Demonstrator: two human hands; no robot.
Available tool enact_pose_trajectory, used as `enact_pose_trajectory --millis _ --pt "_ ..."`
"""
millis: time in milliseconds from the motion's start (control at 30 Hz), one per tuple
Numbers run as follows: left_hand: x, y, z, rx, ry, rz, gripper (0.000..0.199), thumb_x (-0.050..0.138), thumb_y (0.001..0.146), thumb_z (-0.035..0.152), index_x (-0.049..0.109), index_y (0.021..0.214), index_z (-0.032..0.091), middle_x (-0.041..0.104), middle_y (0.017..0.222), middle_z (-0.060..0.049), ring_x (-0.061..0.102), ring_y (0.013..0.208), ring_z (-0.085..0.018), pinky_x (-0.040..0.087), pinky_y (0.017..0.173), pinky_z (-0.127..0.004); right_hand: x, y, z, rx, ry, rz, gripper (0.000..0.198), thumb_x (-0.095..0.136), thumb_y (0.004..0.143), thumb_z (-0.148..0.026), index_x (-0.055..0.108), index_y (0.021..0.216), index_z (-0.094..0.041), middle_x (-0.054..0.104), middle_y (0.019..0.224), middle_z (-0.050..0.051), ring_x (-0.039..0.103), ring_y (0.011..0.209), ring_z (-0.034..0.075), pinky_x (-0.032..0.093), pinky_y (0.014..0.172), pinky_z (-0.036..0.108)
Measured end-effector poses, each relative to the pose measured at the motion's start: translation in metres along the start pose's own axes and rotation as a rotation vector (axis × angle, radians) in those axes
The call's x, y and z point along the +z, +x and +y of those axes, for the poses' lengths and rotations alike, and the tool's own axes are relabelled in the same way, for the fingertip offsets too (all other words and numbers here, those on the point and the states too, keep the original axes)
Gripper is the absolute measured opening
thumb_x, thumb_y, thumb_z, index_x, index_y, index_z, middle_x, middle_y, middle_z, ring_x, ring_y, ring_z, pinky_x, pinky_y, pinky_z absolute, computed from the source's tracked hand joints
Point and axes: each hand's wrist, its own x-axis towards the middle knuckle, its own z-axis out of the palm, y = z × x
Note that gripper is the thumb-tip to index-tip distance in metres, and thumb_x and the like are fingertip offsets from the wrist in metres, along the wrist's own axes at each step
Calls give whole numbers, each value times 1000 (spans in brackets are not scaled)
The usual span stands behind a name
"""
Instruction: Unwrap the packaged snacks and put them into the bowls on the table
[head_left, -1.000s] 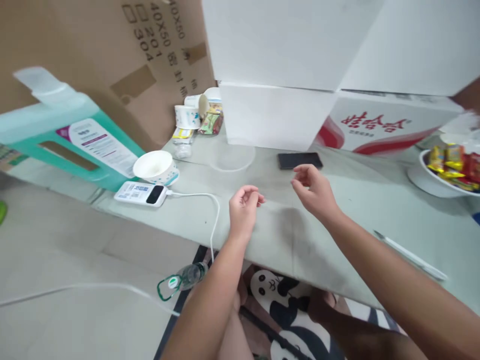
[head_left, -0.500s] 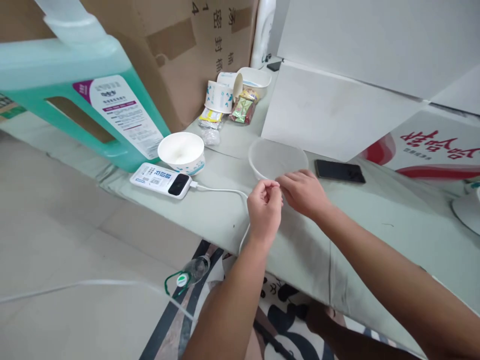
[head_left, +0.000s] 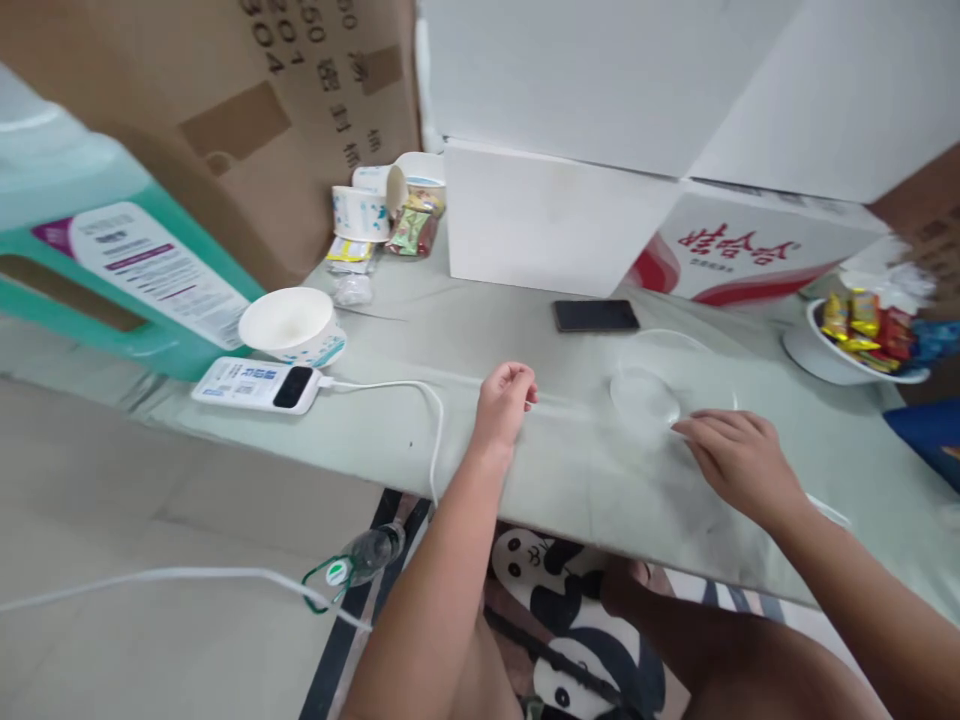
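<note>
A clear plastic bowl (head_left: 643, 398), blurred and hard to outline, is on the pale green tablecloth right of centre. My right hand (head_left: 739, 455) is closed with its fingertips pinched at the bowl's near right side. Left of the bowl and apart from it, my left hand (head_left: 506, 400) is curled into a pinch just over the cloth. Whatever its fingers hold, if anything, is hidden. A faint pale streak runs across the cloth between the hands; I cannot tell what it is. Behind the bowl lies a black phone (head_left: 596, 315).
At left stand a white power bank (head_left: 255, 385) with a white cable (head_left: 439, 425), a paper bowl (head_left: 289, 325) and a large green jug (head_left: 157, 290). White boxes (head_left: 540, 215) line the back. A bowl of wrapped snacks (head_left: 832, 350) sits at right. A bottle (head_left: 375, 555) is below the table edge.
My right hand and the clear bowl have moved right, away from my left hand; both hands were together at its rim before. The view has turned right, bringing the snack bowl in.
</note>
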Motion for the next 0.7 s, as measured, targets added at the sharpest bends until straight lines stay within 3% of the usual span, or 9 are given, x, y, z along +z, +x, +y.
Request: enact_pose_trajectory --millis 133,200,300,367,467,600,700 --pt "17 2 -7 30 47 -23 8 61 78 26 60 75 19 57 66 4 54 59 -9 39 61 -23 -21 -20 -6 160 -89 116 19 57 98 -21 67 114 -19 74 118 15 64 122 38 42 94 49" --pt "23 3 -10 41 55 -24 7 61 78 25 59 76 19 56 65 4 54 59 -9 39 61 -23 -29 -20 -22 165 -36 221 17 65 94 -20 65 111 -20 73 113 15 66 115 36 45 90 46" --pt "25 4 -10 41 42 -1 6 60 79 25 59 76 20 56 65 5 53 57 -8 39 60 -23 -34 -4 -50 95 148 317 14 67 91 -13 61 100 -21 68 84 5 68 84 23 46 77 37" --pt "24 3 -9 42 18 16 7 60 80 24 58 76 20 55 64 5 52 57 -8 39 60 -23 -34 19 -67 33 281 316 15 62 92 -8 57 97 -21 63 73 0 64 71 18 44 71 34" --pt "18 1 -5 48 -49 30 8 60 81 25 58 75 19 55 63 5 52 56 -8 38 60 -23 -30 65 -88 -46 406 323 18 58 92 -5 55 96 -22 61 69 -3 64 68 16 43 70 32" --pt "2 -2 5 61 -225 38 11 62 82 28 58 76 19 54 65 4 52 57 -9 41 63 -24 -23 131 -116 -117 475 374 20 61 91 -7 55 99 -24 67 73 -2 70 78 18 45 73 32" --pt "-15 -2 17 58 -423 94 12 58 86 27 59 78 19 55 68 3 55 62 -10 44 67 -24 -18 182 -144 -215 556 377 21 58 91 -8 58 104 -25 74 90 2 72 92 20 47 80 34"
